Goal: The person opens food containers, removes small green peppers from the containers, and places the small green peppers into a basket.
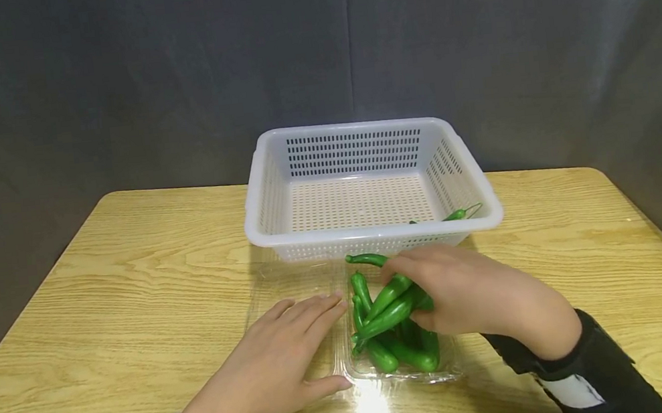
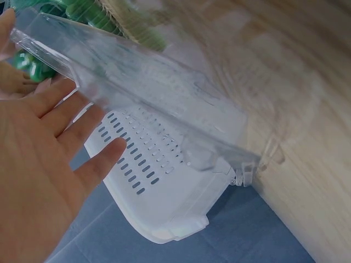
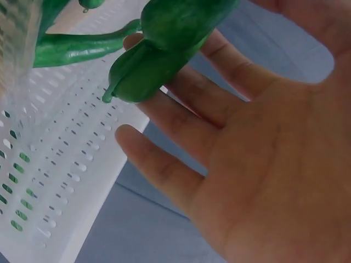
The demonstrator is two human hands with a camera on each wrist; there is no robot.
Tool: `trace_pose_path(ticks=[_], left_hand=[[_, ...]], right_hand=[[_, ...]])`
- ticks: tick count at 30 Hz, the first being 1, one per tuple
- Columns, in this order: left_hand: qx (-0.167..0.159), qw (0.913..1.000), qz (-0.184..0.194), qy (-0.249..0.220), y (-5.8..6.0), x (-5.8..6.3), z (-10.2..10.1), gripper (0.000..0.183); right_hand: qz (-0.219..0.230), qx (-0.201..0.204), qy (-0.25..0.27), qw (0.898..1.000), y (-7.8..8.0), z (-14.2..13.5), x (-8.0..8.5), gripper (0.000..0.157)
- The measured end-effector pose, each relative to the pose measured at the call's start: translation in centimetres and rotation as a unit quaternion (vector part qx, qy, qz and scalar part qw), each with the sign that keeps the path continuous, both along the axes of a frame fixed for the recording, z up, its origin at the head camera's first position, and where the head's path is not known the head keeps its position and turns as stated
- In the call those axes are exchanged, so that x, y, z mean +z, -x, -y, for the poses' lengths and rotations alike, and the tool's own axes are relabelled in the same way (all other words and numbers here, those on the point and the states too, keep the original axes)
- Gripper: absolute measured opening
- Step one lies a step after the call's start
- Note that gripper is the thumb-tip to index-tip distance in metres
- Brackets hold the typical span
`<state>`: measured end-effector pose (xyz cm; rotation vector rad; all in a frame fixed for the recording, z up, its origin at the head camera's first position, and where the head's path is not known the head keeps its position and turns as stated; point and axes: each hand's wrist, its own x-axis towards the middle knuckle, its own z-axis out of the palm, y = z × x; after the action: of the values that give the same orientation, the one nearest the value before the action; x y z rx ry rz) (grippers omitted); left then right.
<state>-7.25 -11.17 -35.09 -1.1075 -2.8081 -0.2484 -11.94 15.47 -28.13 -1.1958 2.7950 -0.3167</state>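
Observation:
My right hand (image 1: 467, 290) grips a few green chili peppers (image 1: 387, 311) over the right half of a clear plastic clamshell box (image 1: 406, 379). In the right wrist view, held peppers (image 3: 175, 33) lie across the fingers, the thumb partly out of frame. Several more peppers (image 1: 416, 357) lie in that half of the box, partly hidden under the held ones. My left hand (image 1: 280, 360) is spread over the box's opened lid (image 1: 296, 277), fingertips near the hinge. In the left wrist view, its fingers (image 2: 90, 123) are extended beside the clear plastic wall (image 2: 137, 109), pinching nothing.
Behind the box stands a white perforated basket (image 1: 370, 231), with a few green peppers (image 1: 456, 215) showing at its front right corner. Everything stands on a wooden table (image 1: 124, 309). A dark grey curtain (image 1: 314, 47) hangs along the back.

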Motion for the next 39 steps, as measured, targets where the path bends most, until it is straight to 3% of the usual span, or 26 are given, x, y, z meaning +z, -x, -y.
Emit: trace_pose_path(ticks=[12,23,31,39], left_hand=[[-0.007,1.0000,-0.005,-0.004,0.1,0.0,0.1,0.080],[-0.005,1.0000,-0.003,-0.006,0.1,-0.1,0.0,0.083],[-0.003,1.0000,0.003,-0.008,0.1,-0.1,0.0,0.085],[-0.002,1.0000,0.007,-0.005,0.0,0.0,0.0,0.086]], right_hand=[[-0.062,-0.002,0.053,0.997,0.2,-0.2,0.7,0.040],[-0.137,0.008,0.100,0.985,1.2,-0.6,0.7,0.041],[-0.192,-0.029,0.112,0.975,1.9,-0.8,0.6,0.047],[-0.206,-0.074,0.109,0.970,2.9,-1.4,0.3,0.046]])
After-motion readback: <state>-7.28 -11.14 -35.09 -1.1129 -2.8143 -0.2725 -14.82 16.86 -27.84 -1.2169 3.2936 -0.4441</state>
